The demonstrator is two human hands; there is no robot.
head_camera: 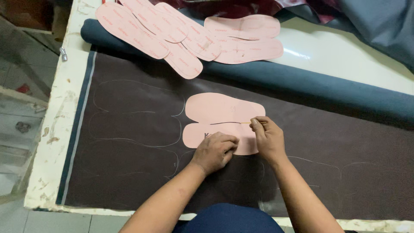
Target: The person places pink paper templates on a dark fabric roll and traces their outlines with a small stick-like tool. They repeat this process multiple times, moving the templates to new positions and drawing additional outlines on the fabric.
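A pink insole template (215,136) is being pressed flat on the dark brown sheet (129,172) by the left hand (214,151), its fingers held together on the template's near half. A thin marking stick (246,123) is being pinched by the right hand (267,137) at the template's far edge, beside a second pink template (224,108). Beyond that template, a pile of pink templates (172,30) is lying against a blue fabric roll (302,84).

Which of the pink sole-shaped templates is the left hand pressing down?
The nearer template of the pair lying on the dark brown sheet. The left hand lies flat on it; the farther one lies uncovered, and the others sit piled at the table's far side.
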